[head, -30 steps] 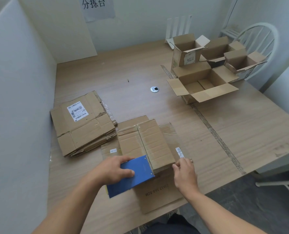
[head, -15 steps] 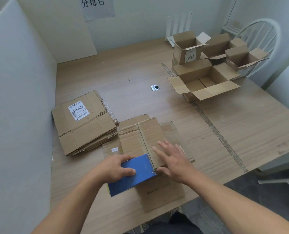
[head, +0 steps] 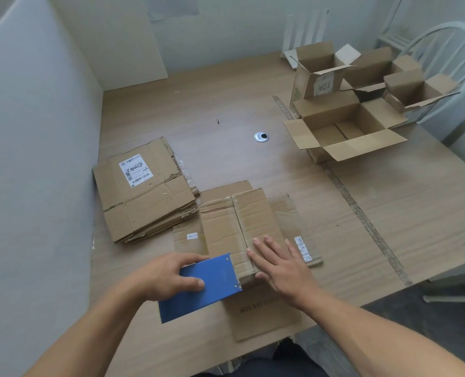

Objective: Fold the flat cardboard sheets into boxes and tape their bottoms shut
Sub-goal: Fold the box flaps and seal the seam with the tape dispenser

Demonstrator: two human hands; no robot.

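A cardboard box (head: 236,221) stands upside down near the table's front edge, its bottom flaps folded shut and its other flaps spread flat on the table. My left hand (head: 168,276) grips a blue tape dispenser (head: 207,287) at the near end of the box's centre seam. My right hand (head: 283,265) lies flat with straight fingers on the right bottom flap, pressing it down beside the seam. A stack of flat cardboard sheets (head: 144,191) lies to the left, a white shipping label on top.
Several open folded boxes (head: 345,126) stand at the back right of the wooden table (head: 212,104). A round metal grommet (head: 261,137) sits mid-table. White partition walls (head: 35,131) close off the left side. A white chair (head: 449,47) stands at the far right corner.
My right hand left the small label at the box's right side, moved onto the bottom flap and now presses flat there. My left hand kept its hold on the blue dispenser.
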